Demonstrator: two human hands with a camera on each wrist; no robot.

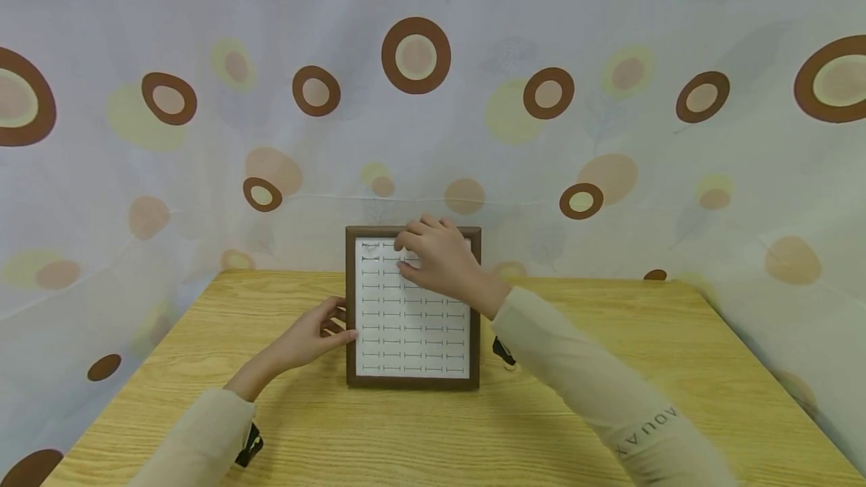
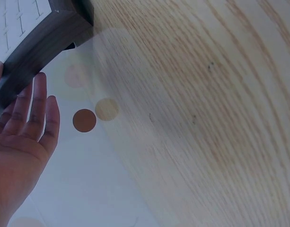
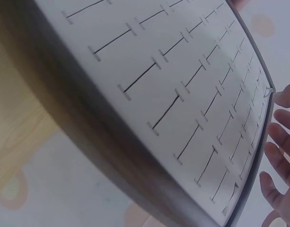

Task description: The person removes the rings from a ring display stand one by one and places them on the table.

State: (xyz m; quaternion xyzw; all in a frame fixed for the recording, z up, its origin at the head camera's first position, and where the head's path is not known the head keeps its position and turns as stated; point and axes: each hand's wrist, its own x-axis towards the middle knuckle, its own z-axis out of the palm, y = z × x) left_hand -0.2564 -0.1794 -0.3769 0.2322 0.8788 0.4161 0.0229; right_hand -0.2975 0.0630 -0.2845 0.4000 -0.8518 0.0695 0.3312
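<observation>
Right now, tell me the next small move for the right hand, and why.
Probably lower the right hand onto the slotted pad near the top of the tray. Its fingers hover there, beside a small pale piece in the top left slot, while the left hand steadies the frame.

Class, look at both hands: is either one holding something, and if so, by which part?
The left hand rests straight fingers against the left edge of the brown-framed tray, steadying rather than gripping. The right hand hovers at the tray's upper slots; whether it pinches anything cannot be told.

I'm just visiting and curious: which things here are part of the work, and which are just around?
In use:
- brown-framed slotted tray
- left hand, touching its left edge
- right hand, over its top rows

Just around:
- wooden table
- spotted curtain
</observation>
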